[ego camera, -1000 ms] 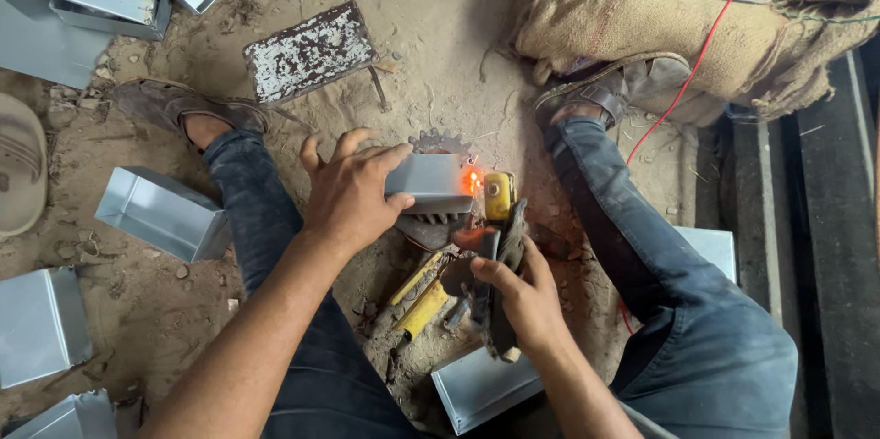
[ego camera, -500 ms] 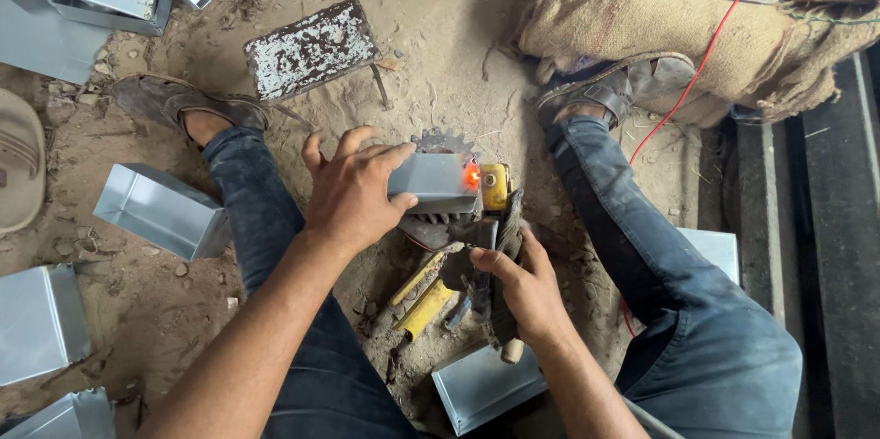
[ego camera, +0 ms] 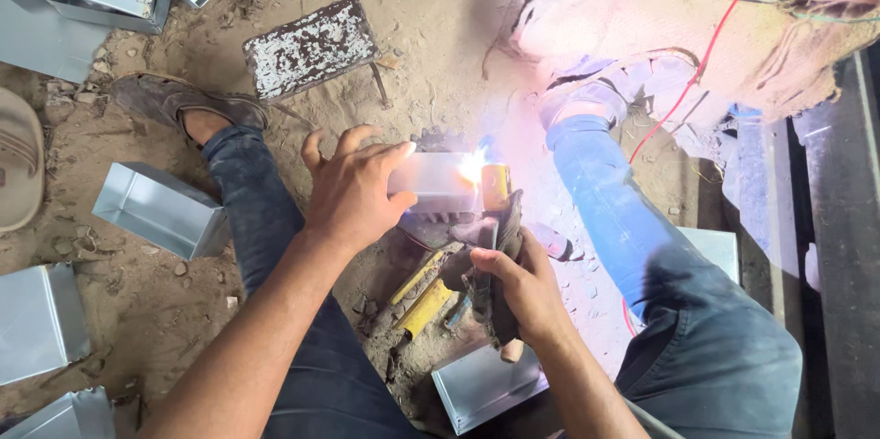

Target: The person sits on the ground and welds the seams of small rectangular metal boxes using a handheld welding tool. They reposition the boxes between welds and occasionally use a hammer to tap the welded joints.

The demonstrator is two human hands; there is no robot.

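Fingers (ego camera: 390,159) over metal box (ego camera: 431,184) edge

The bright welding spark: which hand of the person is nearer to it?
Right. The right hand grips the welding holder just below the spark. The left hand holds the small metal box from the spark's other side, slightly farther away.

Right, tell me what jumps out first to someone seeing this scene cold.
The bright white flare at the end of the small metal box near the middle, pressed down by the left hand. Just below it, the right hand grips a dark tool aimed at the flare. More grey metal boxes lie on the sandy ground at left.
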